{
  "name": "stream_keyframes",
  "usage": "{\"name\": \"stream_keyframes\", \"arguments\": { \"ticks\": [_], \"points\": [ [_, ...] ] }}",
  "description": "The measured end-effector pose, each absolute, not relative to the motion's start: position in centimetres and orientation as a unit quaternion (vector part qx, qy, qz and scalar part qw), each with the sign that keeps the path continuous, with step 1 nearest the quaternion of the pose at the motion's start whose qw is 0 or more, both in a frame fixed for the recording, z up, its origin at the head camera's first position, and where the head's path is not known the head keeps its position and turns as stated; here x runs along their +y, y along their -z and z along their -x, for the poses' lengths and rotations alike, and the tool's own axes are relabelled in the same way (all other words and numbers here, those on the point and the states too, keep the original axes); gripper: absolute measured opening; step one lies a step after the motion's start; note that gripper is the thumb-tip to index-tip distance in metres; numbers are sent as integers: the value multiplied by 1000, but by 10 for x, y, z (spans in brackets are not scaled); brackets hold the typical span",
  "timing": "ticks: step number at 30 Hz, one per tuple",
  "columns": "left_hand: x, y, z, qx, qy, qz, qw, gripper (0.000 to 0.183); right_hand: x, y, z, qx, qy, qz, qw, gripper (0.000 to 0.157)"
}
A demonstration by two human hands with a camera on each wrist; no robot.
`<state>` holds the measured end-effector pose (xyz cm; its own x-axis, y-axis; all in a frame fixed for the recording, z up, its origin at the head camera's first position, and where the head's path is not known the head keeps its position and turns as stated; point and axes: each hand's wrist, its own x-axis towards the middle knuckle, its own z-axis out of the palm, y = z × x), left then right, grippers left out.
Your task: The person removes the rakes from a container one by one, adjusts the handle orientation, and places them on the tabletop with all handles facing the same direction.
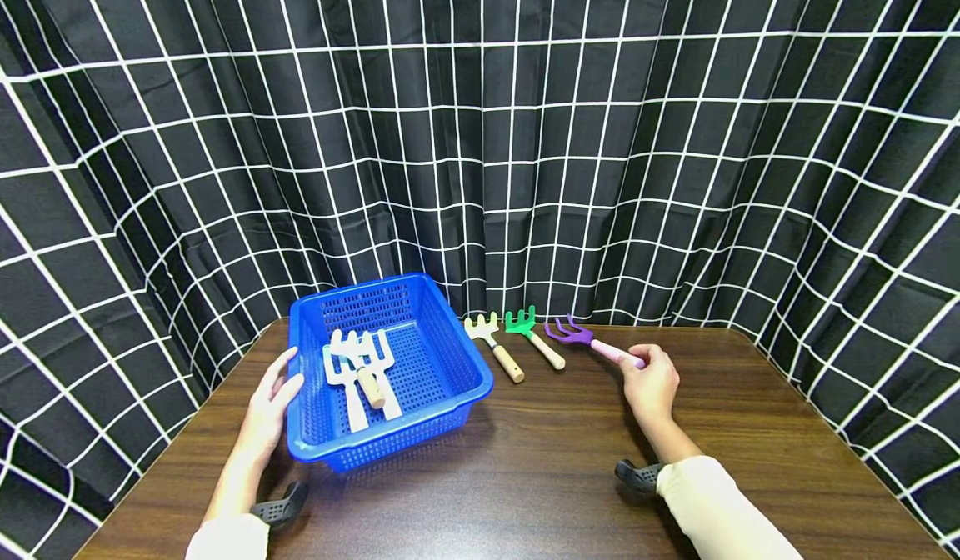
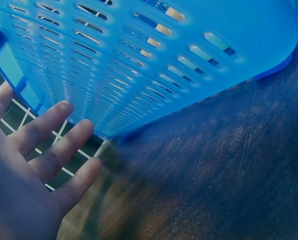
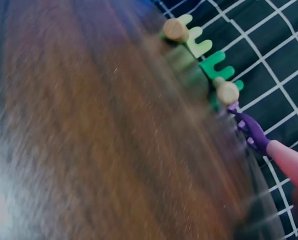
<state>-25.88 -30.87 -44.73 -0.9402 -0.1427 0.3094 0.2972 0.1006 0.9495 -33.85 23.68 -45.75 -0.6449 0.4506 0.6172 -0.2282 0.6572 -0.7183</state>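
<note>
Surface of dark wood grain, carrying blue plastic basket at left. Left grip spread at basket's left side, contact unclear. Right grip pinching purple-headed fork by pink handle, rightmost. Three hand forks inside basket, apparently done; cream-headed fork and green-headed fork on surface, untouched, apparently remaining: roughly halfway.

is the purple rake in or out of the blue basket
Out: the head view shows the purple rake in the right hand, apart from the blue basket, off to its right.
</note>
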Motion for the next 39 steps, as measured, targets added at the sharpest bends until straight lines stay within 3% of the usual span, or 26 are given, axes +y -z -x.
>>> {"name": "stream_keyframes", "arguments": {
  "ticks": [12, 39],
  "points": [
    [-309, 448, 259, -723, 669, 53, 163, 52, 234, 454, 334, -871, -389, 74, 292, 17],
    [-307, 446, 258, -739, 654, 37, 156, 53, 231, 461, 340, -884, -381, 92, 254, 18]
  ]
}}
